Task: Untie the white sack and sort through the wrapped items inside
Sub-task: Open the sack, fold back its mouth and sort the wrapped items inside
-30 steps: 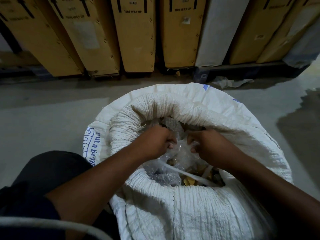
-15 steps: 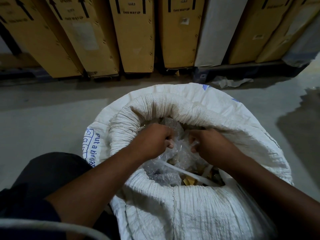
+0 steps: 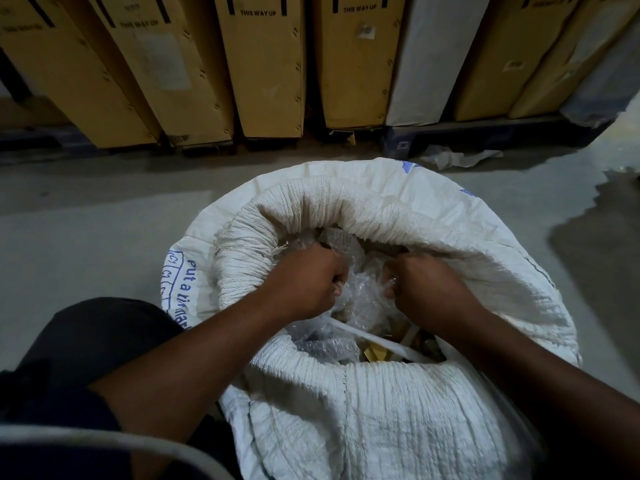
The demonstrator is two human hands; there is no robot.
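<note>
In the open mouth of the white sack [image 3: 346, 403], the left hand [image 3: 304, 282] and right hand [image 3: 429, 289], fingers curled tight, grip 1 bubble-wrapped bundle [image 3: 363, 289]. Best to lift it evenly, clear of the sack's strap [image 3: 363, 336].

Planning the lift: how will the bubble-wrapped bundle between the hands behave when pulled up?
The bubble-wrapped bundle likely gives softly: its film bunches where the left hand and right hand pinch it. The glossy plastic looks slippery, so a grip may slide. Weight is uncertain: what it wraps is hidden.
</note>
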